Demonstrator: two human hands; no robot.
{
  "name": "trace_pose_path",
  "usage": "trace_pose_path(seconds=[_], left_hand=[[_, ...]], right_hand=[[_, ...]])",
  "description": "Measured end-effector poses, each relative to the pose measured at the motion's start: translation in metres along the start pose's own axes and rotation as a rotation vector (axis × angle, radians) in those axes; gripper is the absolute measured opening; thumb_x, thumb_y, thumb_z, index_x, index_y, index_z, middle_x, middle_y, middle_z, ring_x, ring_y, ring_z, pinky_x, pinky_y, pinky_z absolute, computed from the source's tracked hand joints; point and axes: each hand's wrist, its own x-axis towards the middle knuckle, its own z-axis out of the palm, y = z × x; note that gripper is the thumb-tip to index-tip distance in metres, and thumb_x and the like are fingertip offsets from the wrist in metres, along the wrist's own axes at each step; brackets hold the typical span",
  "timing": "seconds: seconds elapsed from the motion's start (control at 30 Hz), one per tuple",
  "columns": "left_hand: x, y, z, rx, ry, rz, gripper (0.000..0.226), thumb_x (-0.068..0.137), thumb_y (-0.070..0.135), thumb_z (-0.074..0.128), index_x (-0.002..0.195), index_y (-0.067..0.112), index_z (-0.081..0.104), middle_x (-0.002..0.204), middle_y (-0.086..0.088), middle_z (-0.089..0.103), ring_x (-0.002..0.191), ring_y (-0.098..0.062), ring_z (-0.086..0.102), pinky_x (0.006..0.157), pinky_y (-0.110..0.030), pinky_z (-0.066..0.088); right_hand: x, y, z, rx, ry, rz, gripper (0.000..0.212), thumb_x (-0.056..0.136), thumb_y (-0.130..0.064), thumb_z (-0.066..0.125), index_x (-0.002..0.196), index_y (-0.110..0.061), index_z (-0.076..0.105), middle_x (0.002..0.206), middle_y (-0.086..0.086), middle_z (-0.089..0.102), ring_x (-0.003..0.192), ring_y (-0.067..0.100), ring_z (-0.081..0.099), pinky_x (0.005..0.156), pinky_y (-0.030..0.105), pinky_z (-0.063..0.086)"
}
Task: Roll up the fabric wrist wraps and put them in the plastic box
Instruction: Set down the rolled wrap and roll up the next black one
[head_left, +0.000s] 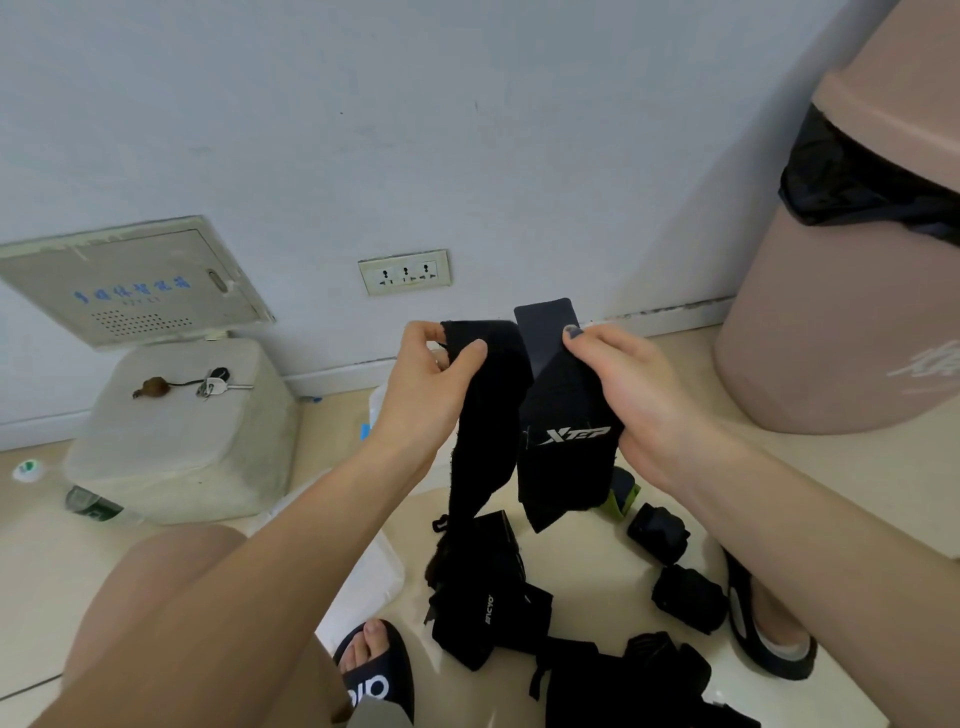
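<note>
I hold one long black wrist wrap (563, 447) up in front of me, draped between both hands, with white "XTEP" lettering on the right half. My left hand (431, 384) pinches its left end. My right hand (618, 384) pinches the smooth tab end near the top. Both halves hang down toward the floor. Below lie several unrolled black wraps (488, 608) in a heap, and two rolled black wraps (657, 532) (688, 597) to the right. The clear plastic box (382, 577) shows partly behind my left forearm.
A pink bin (852, 291) with a black liner stands at the right. A white foam box (182, 441) with keys on top sits left, by the wall. My feet in black slides (379, 670) (769, 634) flank the heap. A wall socket (404, 272) is ahead.
</note>
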Motion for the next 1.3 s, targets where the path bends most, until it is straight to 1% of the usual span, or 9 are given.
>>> trace_pose_path(seconds=[0.13,0.23,0.37,0.47,0.63,0.83,1.0,1.1,1.3], left_hand=[[0.0,0.002,-0.004,0.031,0.052,0.076,0.033,0.083,0.042,0.069,0.096,0.041,0.038,0.081,-0.016,0.06,0.071,-0.028,0.056,0.077,-0.059,0.054],[0.002,0.003,-0.006,0.041,0.02,0.112,0.022,0.09,0.034,0.062,0.096,0.043,0.043,0.079,-0.01,0.05,0.069,-0.029,0.044,0.068,-0.048,0.044],[-0.001,0.006,-0.001,0.088,-0.007,0.148,0.027,0.102,0.017,0.052,0.093,0.036,0.068,0.088,0.001,0.065,0.081,-0.022,0.059,0.075,-0.05,0.053],[-0.003,0.01,0.002,0.036,-0.045,0.109,0.027,0.099,0.011,0.058,0.101,0.032,0.075,0.102,0.002,0.074,0.092,-0.018,0.07,0.086,-0.05,0.059],[-0.004,0.011,0.003,0.028,-0.056,0.097,0.025,0.095,0.011,0.067,0.113,0.026,0.075,0.105,0.0,0.076,0.094,-0.019,0.075,0.093,-0.048,0.06],[-0.009,0.016,0.004,0.04,-0.073,0.116,0.04,0.094,0.002,0.051,0.1,0.03,0.078,0.101,-0.004,0.076,0.099,-0.035,0.071,0.087,-0.067,0.054],[-0.01,0.017,0.004,-0.046,-0.088,0.101,0.04,0.101,0.007,0.042,0.096,0.023,0.079,0.105,-0.011,0.075,0.095,-0.026,0.071,0.09,-0.059,0.056],[-0.01,0.015,0.004,-0.043,-0.08,0.129,0.028,0.101,0.018,0.051,0.1,0.024,0.078,0.107,-0.013,0.073,0.097,-0.029,0.071,0.089,-0.061,0.056],[-0.009,0.013,0.006,-0.018,-0.048,0.167,0.02,0.097,0.019,0.062,0.101,0.029,0.078,0.102,0.0,0.075,0.104,-0.026,0.07,0.094,-0.059,0.057]], right_hand=[[0.001,0.002,0.002,0.03,0.009,-0.012,0.012,0.101,-0.017,0.063,0.103,-0.012,0.073,0.088,0.005,0.073,0.079,0.018,0.073,0.068,0.029,0.057],[0.003,0.003,0.001,0.033,0.019,-0.015,0.011,0.101,-0.018,0.064,0.102,-0.014,0.074,0.092,0.008,0.073,0.083,0.02,0.072,0.074,0.033,0.057],[0.002,0.007,0.004,0.019,-0.004,-0.01,0.015,0.1,-0.021,0.065,0.103,-0.009,0.074,0.094,0.013,0.072,0.083,0.023,0.071,0.078,0.037,0.058],[0.0,0.009,0.006,0.002,-0.035,-0.011,0.023,0.101,-0.022,0.064,0.108,-0.002,0.071,0.096,0.017,0.074,0.085,0.024,0.071,0.082,0.039,0.058],[0.0,0.011,0.006,-0.027,-0.051,-0.025,0.026,0.1,-0.026,0.065,0.107,-0.002,0.071,0.104,0.023,0.074,0.084,0.023,0.072,0.081,0.038,0.059],[0.005,0.016,0.009,-0.058,-0.058,-0.051,0.023,0.099,-0.029,0.066,0.102,-0.007,0.074,0.108,0.022,0.073,0.087,0.023,0.072,0.09,0.045,0.058],[0.009,0.019,0.01,-0.053,-0.041,-0.055,0.02,0.098,-0.031,0.068,0.097,-0.012,0.075,0.098,0.018,0.073,0.09,0.026,0.07,0.09,0.045,0.057],[0.009,0.018,0.01,-0.035,-0.046,-0.051,0.021,0.098,-0.029,0.068,0.099,-0.01,0.075,0.106,0.023,0.074,0.089,0.025,0.071,0.09,0.045,0.057],[0.008,0.018,0.01,-0.023,-0.056,-0.055,0.024,0.099,-0.025,0.067,0.101,-0.002,0.073,0.092,0.012,0.075,0.084,0.022,0.071,0.084,0.04,0.057]])
